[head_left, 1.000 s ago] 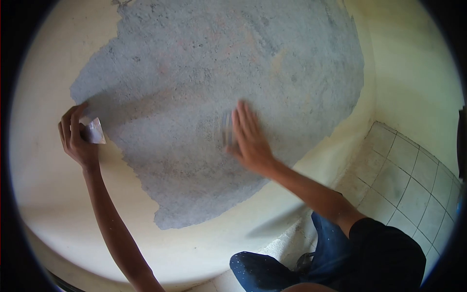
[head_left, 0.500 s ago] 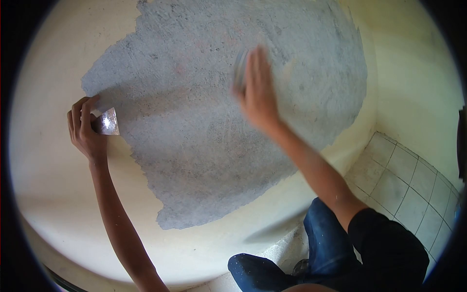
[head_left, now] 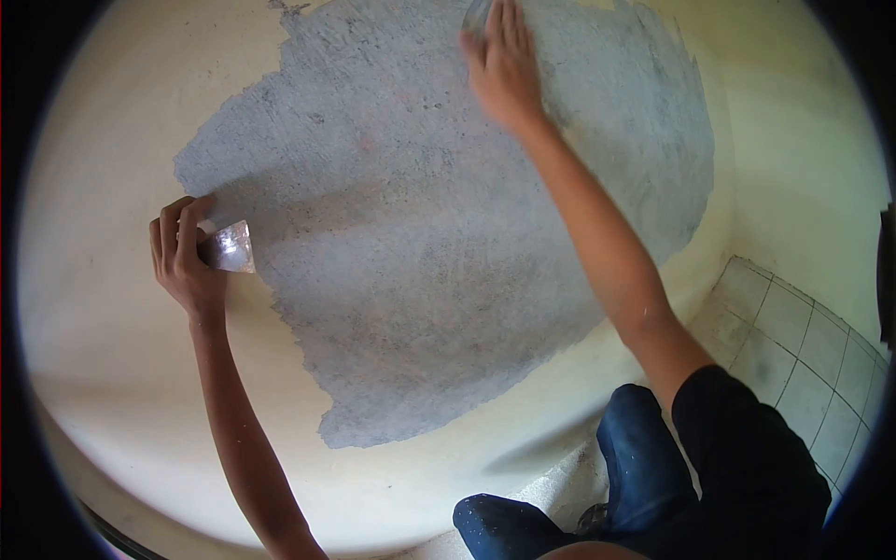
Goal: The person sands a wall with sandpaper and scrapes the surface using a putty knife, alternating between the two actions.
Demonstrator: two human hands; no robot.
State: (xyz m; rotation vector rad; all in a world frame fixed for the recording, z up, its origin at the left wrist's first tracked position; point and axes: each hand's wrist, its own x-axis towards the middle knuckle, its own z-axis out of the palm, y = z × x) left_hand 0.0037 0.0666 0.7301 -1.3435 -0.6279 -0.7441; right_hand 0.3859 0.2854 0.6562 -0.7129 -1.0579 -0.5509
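A large, ragged-edged grey patch (head_left: 411, 224) covers much of the cream wall (head_left: 103, 308). At the patch's left edge, my left hand (head_left: 189, 252) has its fingers wrapped round a scraper with a shiny metal blade (head_left: 233, 247) that points right. High on the patch, near the top of the view, my right hand (head_left: 507, 70) presses a thin, flat object (head_left: 479, 17) against the wall. The right hand's fingers are extended over that object, which is blurred and partly hidden, so its kind is unclear.
Pale square tiles (head_left: 793, 359) cover the floor at the lower right, beside another cream wall (head_left: 793, 168). My knees in blue trousers (head_left: 644, 439) are at the bottom, close to the wall. A dark object stands at the far right edge.
My right hand has moved up the patch with the flat object. The whole view has shifted slightly; my left hand still holds the scraper at the patch's left edge.
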